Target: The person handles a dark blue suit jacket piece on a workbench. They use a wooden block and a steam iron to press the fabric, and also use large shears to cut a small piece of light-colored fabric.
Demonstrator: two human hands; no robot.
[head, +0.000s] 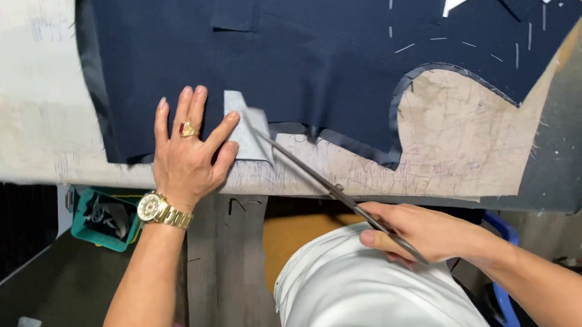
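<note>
Left hand (pixel 187 161) is lying flat with fingers spread, pressing the navy fabric (pixel 291 45) onto the bench (pixel 453 158) and pinching back a grey lining flap (pixel 246 132). Right hand (pixel 418 233) is clamped around the scissors (pixel 330 184), whose blades are reaching the fabric's lower edge. Trimming appears underway; any further cutting calls for steady pressure along that edge.
</note>
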